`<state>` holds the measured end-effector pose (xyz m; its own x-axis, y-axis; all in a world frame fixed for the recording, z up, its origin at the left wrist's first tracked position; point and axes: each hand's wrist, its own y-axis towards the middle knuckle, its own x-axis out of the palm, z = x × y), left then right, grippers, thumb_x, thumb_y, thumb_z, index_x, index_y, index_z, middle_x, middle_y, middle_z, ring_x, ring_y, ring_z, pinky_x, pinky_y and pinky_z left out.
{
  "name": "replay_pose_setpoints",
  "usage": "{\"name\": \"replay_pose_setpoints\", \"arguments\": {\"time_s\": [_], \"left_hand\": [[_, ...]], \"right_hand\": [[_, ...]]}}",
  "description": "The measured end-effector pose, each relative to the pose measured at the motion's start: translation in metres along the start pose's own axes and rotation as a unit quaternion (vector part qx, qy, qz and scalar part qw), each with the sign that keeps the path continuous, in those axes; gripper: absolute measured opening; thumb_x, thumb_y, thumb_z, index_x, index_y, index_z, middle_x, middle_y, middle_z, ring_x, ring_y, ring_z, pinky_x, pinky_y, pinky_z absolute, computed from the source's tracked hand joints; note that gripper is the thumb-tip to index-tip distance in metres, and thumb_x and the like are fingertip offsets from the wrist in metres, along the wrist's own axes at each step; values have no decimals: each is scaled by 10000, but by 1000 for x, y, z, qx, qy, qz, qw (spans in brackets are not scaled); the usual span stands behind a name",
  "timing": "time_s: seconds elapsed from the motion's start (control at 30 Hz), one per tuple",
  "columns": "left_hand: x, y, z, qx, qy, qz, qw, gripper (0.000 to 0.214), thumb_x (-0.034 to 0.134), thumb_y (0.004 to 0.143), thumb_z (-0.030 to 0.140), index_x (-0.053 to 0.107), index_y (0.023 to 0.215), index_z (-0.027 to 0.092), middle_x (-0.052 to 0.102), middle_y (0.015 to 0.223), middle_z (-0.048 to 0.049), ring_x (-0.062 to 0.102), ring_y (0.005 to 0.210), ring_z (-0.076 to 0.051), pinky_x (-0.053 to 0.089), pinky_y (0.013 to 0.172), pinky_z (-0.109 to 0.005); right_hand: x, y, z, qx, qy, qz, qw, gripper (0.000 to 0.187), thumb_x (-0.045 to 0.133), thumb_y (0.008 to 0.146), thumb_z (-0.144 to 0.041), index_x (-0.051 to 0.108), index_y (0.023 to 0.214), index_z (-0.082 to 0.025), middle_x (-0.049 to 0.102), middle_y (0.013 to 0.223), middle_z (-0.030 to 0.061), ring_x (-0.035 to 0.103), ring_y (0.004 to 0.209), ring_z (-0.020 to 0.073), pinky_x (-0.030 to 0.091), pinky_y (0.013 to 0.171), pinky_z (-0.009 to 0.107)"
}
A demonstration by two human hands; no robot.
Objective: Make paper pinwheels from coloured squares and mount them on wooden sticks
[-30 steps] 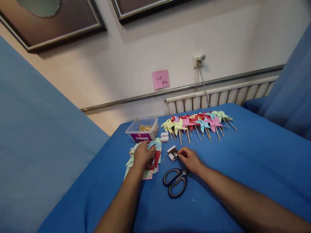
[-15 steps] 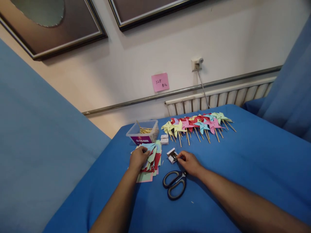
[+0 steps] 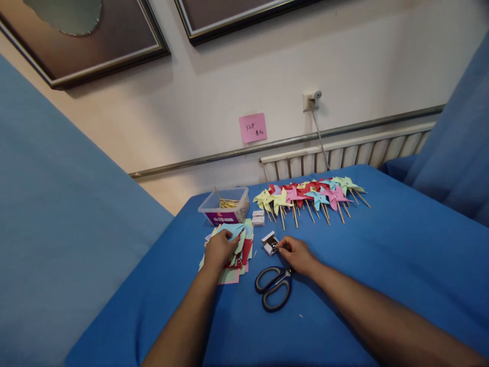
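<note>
My left hand [image 3: 219, 250] lies on a loose pile of coloured paper pieces [image 3: 241, 251] on the blue table, its fingers curled over a light blue piece on top. My right hand [image 3: 297, 254] rests just right of a small open white box [image 3: 270, 242] with shiny metal pins inside. Its fingertips pinch at the box's edge; what they hold is too small to make out.
Black-handled scissors [image 3: 273, 289] lie shut below my right hand. A clear plastic tub of wooden sticks [image 3: 225, 205] and two small white boxes [image 3: 259, 217] stand behind the paper pile. A row of finished paper pinwheels [image 3: 311, 194] lies farther back. Blue-covered surfaces rise left and right.
My left hand has curled its fingers and drawn back a little on the paper pile. My right hand stays at the pin box. The view shifted slightly.
</note>
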<state>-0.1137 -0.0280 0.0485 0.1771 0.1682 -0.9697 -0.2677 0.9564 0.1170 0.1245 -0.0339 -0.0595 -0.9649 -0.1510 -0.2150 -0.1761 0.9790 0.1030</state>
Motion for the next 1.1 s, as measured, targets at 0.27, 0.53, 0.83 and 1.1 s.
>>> {"name": "replay_pose_setpoints", "arguments": {"time_s": [0.27, 0.53, 0.83, 1.1], "left_hand": [[17, -10, -5, -13, -45, 81, 996, 261, 523, 822, 404, 700, 905, 230, 738, 879, -61, 649, 833, -242, 353, 645, -301], [23, -8, -17, -23, -114, 126, 985, 195, 534, 791, 293, 687, 879, 209, 726, 862, -62, 637, 792, -217, 382, 668, -291], [20, -6, -33, -105, -347, 281, 889, 122, 603, 713, 302, 601, 740, 183, 597, 665, 16, 554, 623, -152, 422, 638, -277], [-3, -20, 28, -87, -677, 265, 681, 329, 745, 594, 272, 580, 861, 173, 616, 739, 39, 573, 619, -107, 470, 649, -257]], "right_hand": [[4, 3, 7, 8, 34, 15, 999, 140, 538, 753, -289, 634, 774, -190, 632, 664, -5, 548, 596, 138, 410, 566, 245], [5, 1, 7, 8, 47, 11, 999, 124, 569, 728, -272, 649, 776, -192, 653, 679, -4, 554, 598, 135, 397, 559, 239], [4, 2, 3, 25, 126, 36, 991, 164, 591, 739, -354, 618, 742, -192, 625, 643, -11, 556, 579, 135, 443, 581, 257], [-4, -5, -23, -17, 157, 46, 986, 223, 606, 782, -403, 606, 731, -186, 603, 643, -11, 559, 577, 125, 431, 578, 249]]}}
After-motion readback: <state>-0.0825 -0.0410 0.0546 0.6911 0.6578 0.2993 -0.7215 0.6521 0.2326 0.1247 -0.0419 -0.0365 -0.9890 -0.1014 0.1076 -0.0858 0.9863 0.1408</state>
